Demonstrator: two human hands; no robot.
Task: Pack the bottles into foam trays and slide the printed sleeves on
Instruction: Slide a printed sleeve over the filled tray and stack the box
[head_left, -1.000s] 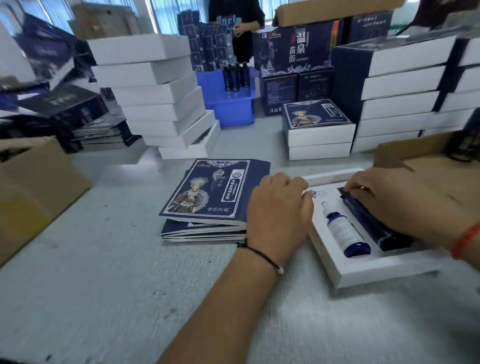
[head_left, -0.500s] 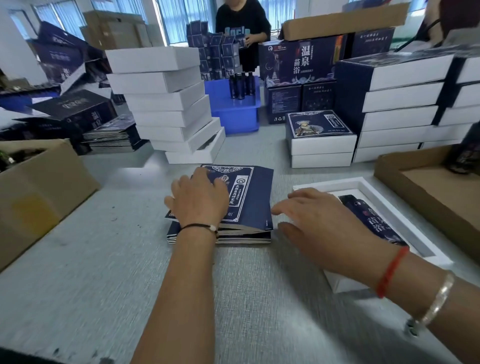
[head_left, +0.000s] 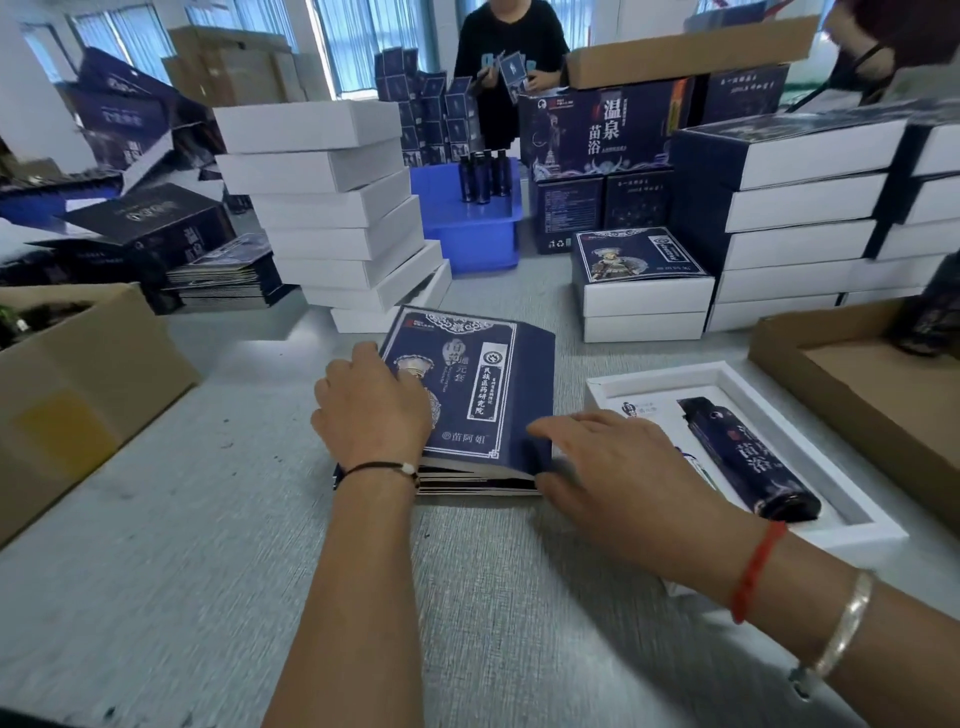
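2 hands at sleeve stack (head_left: 483, 395) on bench (head_left: 208, 545): left hand (head_left: 371, 410) flat on top sleeve, fingers relaxed; right hand (head_left: 618, 467) lifting its right edge, fingers spread. Foam tray (head_left: 857, 525) with dark bottle (head_left: 748, 457) right of stack.

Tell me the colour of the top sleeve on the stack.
Dark navy top sleeve with white print; head view.

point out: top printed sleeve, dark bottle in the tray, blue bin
top printed sleeve (head_left: 488, 384), head view, on its printed front face
dark bottle (head_left: 748, 457), head view, mid-body by the label
blue bin (head_left: 478, 239), head view, on its front wall
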